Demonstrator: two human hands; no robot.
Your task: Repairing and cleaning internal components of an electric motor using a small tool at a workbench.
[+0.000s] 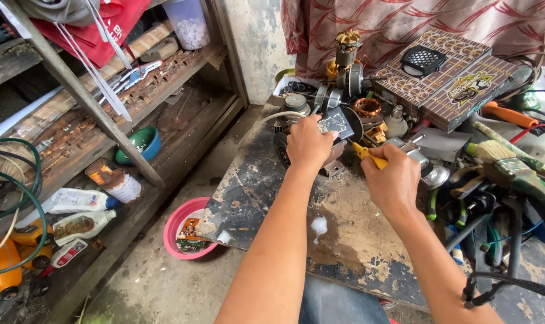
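On the worn bench (344,222), left hand (308,144) grips the motor (338,129) (dark casing); right hand (394,180) holds, seemingly, a yellow-handled tool (368,155) beside it.

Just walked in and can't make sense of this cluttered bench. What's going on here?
A person works at a worn workbench. The left hand grips a small dark motor part, while the right hand holds a yellow-handled tool pointed at it. Motor pieces, a copper coil and a paintbrush lie around.

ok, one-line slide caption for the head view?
Left hand steadies a dark motor housing while right hand holds a yellow-handled tool over a worn workbench.
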